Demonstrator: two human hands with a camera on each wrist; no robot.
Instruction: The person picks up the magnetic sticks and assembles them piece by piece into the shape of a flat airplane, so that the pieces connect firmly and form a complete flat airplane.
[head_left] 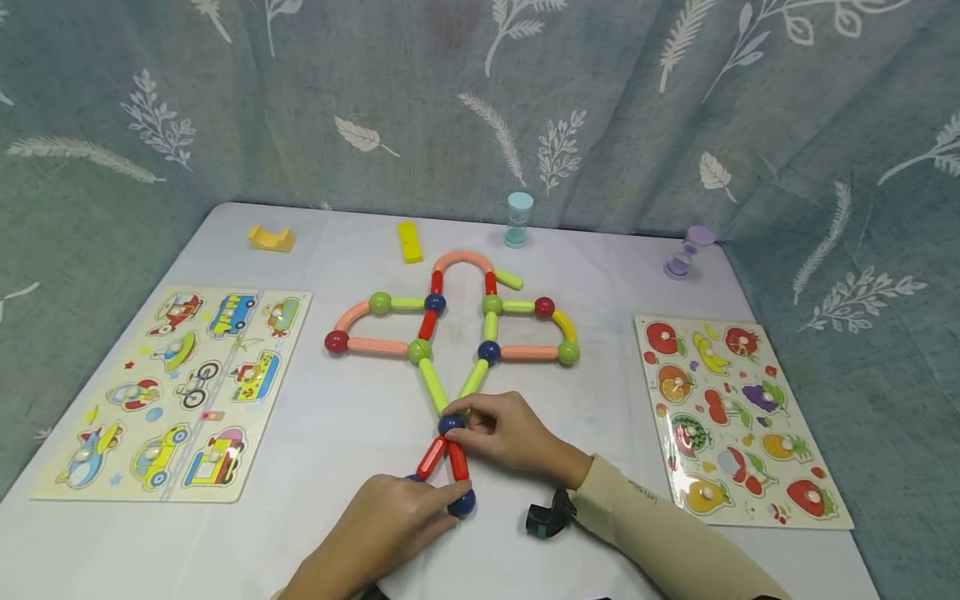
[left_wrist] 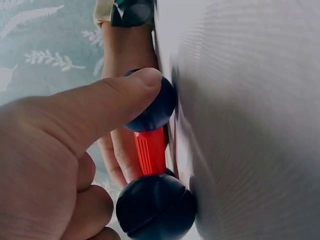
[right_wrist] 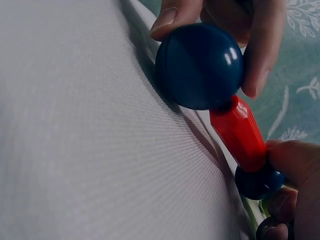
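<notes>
A figure of toy rods and balls lies on the table, with lime-green rods (head_left: pixel 432 385) leading down to a blue ball (head_left: pixel 451 426). My right hand (head_left: pixel 510 433) pinches that ball between thumb and fingers. Two red rods (head_left: pixel 431 458) spread from it toward me. At the end of the right-hand rod, my left hand (head_left: pixel 397 512) pinches another blue ball (head_left: pixel 462 503) by its side. In the left wrist view my left thumb (left_wrist: pixel 135 85) lies across this ball, with a further blue ball (left_wrist: pixel 157 207) closer to the camera. My left hand partly covers that further ball in the head view.
A vehicle puzzle board (head_left: pixel 247 417) lies left, a fruit puzzle board (head_left: pixel 738 425) right. Along the back are a yellow curved block (head_left: pixel 272 239), a yellow bar (head_left: pixel 410 242), a teal sand timer (head_left: pixel 518 220) and a purple one (head_left: pixel 688 252). A loose lime rod (head_left: pixel 509 279) lies beside the arch.
</notes>
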